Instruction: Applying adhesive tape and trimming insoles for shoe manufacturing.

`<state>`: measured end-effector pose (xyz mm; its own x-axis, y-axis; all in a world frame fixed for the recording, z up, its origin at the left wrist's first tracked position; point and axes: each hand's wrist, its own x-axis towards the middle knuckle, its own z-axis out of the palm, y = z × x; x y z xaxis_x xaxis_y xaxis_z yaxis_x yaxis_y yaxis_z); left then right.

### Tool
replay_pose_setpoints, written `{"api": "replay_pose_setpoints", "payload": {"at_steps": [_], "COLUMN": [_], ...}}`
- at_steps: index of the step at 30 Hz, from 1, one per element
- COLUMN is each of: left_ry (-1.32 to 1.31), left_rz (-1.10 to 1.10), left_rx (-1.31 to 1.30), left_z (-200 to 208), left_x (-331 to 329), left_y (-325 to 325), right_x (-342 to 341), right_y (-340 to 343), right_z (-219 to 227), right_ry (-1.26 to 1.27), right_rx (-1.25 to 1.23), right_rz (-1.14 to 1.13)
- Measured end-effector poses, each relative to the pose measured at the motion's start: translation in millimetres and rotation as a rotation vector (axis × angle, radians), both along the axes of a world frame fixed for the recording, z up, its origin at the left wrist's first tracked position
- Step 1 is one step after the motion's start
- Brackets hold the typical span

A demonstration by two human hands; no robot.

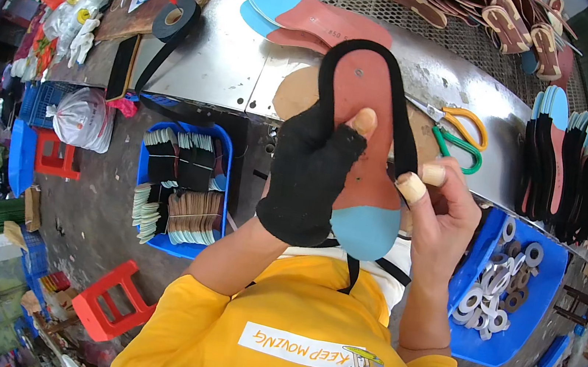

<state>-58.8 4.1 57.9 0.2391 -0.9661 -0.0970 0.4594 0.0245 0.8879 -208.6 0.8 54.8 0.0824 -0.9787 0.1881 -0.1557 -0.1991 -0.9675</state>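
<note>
My left hand (pixel 309 178), in a black fingerless glove, grips a shoe insole (pixel 368 182) with the thumb pressed on its face. The insole is reddish-brown with a light blue end pointing toward me. A black strip (pixel 399 78) curves round its far end and runs down its right edge. Near the strip's loose right end, my right hand (pixel 447 218) is bare with tape-wrapped fingertips; its thumb and forefinger pinch the strip. Behind lie stacked insoles (pixel 322 24) of the same colours. Scissors (pixel 465 128) with yellow and green handles rest just beyond my right hand.
The metal bench (pixel 213 61) carries a black tape roll (pixel 164 27), a row of upright insoles (pixel 556 136) and a pile of brown pieces (pixel 504 25). Below stand a blue crate (pixel 227 175) of bundled insoles, a blue bin (pixel 474 341) of tape rolls and a red stool (pixel 107 304).
</note>
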Motion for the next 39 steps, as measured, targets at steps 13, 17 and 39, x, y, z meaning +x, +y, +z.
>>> {"api": "replay_pose_setpoints", "payload": {"at_steps": [13,17,39], "left_ry": [-0.123,-0.008,0.114], "left_rz": [0.085,-0.077,-0.240], "left_rx": [-0.019,0.046,-0.087], "left_z": [1,3,-32], "left_x": [-4,11,46], "left_y": [-6,-22,-5], "right_x": [4,-2,-12], "right_y": [-18,-36,-33], "right_z": [-10,-9,-8], "right_ry": [0.271,0.193,-0.131], "right_rx": [-0.405,-0.191,0.195], "right_rz": [-0.039,0.189,0.346]}}
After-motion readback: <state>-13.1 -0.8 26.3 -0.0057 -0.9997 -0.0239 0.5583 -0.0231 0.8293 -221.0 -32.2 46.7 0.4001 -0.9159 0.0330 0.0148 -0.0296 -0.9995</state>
